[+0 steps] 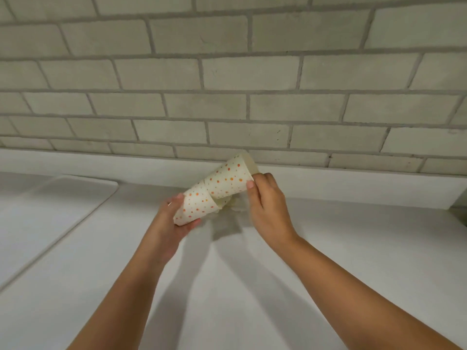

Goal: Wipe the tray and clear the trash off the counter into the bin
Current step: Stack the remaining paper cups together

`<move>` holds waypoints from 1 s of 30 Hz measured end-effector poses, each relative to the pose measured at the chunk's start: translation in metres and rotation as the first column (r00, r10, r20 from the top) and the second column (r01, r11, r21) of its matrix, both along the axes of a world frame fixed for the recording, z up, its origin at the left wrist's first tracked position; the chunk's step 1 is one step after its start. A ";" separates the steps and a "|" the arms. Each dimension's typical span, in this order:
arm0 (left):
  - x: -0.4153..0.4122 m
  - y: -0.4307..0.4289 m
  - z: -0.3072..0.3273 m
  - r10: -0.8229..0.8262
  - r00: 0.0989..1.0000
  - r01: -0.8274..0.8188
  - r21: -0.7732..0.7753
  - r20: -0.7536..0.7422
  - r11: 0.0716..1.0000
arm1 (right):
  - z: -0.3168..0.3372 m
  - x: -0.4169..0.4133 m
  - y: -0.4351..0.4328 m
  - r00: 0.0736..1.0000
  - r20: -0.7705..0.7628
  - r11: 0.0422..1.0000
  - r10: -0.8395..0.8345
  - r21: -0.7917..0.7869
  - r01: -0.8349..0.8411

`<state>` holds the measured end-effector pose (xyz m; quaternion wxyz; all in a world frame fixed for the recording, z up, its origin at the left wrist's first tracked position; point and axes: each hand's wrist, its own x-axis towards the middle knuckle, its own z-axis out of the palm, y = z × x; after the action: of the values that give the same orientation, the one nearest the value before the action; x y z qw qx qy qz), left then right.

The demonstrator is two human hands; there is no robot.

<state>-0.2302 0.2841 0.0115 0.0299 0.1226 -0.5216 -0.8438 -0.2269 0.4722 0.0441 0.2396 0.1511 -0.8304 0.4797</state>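
Two white paper cups with orange and red dots are held above the white counter [252, 286], lying on their sides and nested end to end. My left hand [174, 221] grips the lower cup [194, 205] from below. My right hand [265, 205] pinches the upper cup [227, 179] near its base, which points up toward the wall. Something pale and crumpled [232, 207] shows just behind the cups, between my hands; I cannot tell what it is. A white tray [63, 213] lies flat on the counter at the left. No bin is in view.
A grey brick-tiled wall [227, 84] rises behind the counter, above a low white backsplash. A dark object edge [461, 210] pokes in at the far right.
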 end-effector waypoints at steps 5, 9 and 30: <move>0.020 0.004 -0.005 -0.143 0.990 0.143 0.007 0.011 0.990 | -0.014 0.000 -0.021 0.979 0.130 0.988 0.155 -0.018 -0.154; 0.032 -0.006 0.003 -0.301 0.949 0.315 -0.282 0.093 0.906 | -0.020 -0.006 -0.032 0.966 0.192 0.983 0.173 0.032 -0.182; 0.034 -0.055 -0.006 -0.065 0.998 0.052 -0.493 -0.009 0.869 | -0.092 -0.119 -0.028 0.914 0.346 0.706 -0.212 0.701 -0.102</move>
<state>-0.1964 0.2290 0.0052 0.0412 0.0842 -0.7222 -0.6853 -0.3461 0.4441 -0.0480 0.0025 0.1039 -0.9849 0.1385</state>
